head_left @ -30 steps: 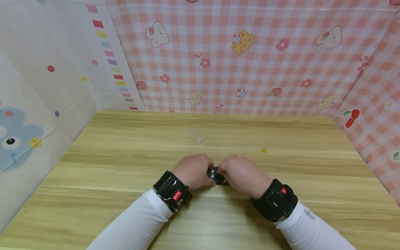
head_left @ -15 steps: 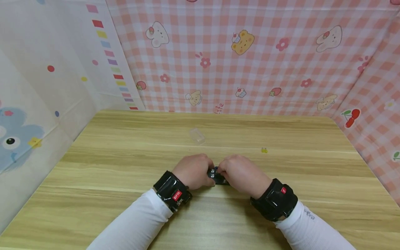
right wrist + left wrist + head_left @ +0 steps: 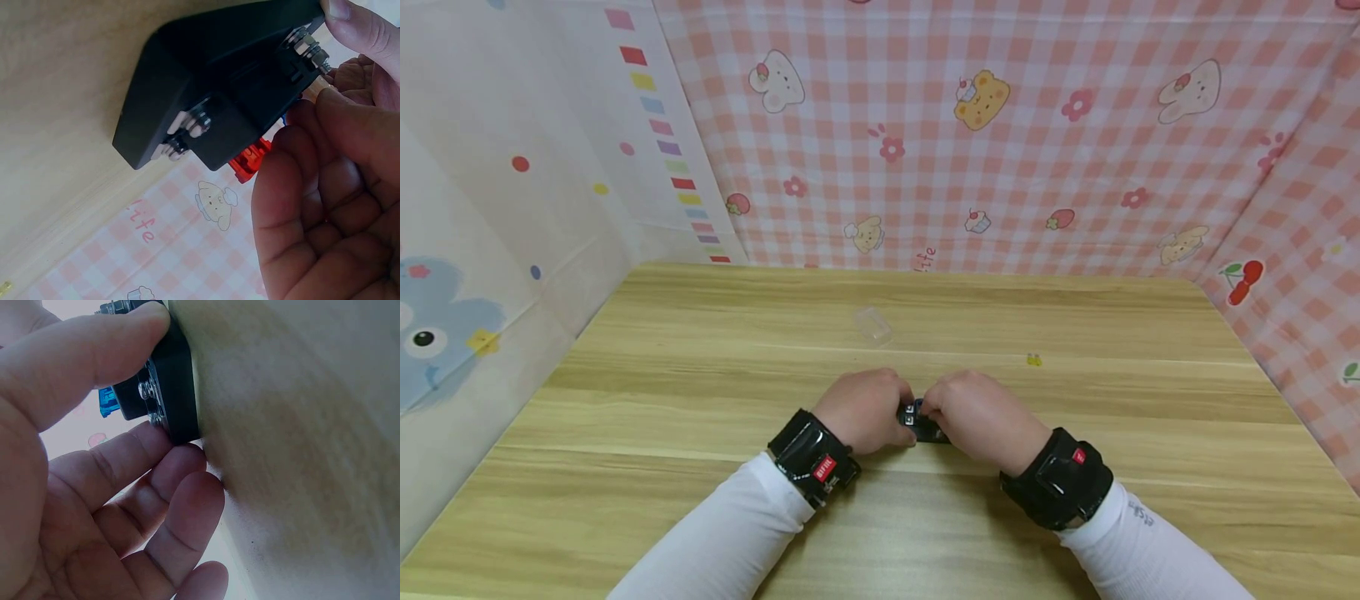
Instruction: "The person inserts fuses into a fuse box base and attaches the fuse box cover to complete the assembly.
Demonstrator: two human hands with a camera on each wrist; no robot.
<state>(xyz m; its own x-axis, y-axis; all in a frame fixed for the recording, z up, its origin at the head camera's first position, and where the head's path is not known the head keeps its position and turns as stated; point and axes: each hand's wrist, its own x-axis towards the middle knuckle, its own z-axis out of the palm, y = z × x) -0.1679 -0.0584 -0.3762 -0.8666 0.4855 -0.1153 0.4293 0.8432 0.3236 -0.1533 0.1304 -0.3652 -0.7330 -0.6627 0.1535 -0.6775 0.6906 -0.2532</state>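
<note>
The left grip [image 3: 867, 412] holds one end of the black block [image 3: 206, 81] between thumb and fingers. The right grip [image 3: 988, 421] is pinched closed on the block too, its fingertips hiding the part they have hold of. The block sits on the worktop [image 3: 700, 400], a little below the centre of the head view, between both hands.

Counted, there is one block, one clear case [image 3: 873, 326], two wristbands [image 3: 814, 458] and two white sleeves [image 3: 722, 533]. The yellow bits [image 3: 1034, 360], right of centre, are too small to count.

The block has a thick body with a bevelled corner. At least three metal bolts [image 3: 306, 45] show on it in the right wrist view, two at centre left and one at upper right. One red piece [image 3: 249, 162] sticks out near the middle of that view, and one blue piece [image 3: 108, 402] at upper left of the left wrist view.

The case lies just above centre in the head view, the wood grain showing through it.
</note>
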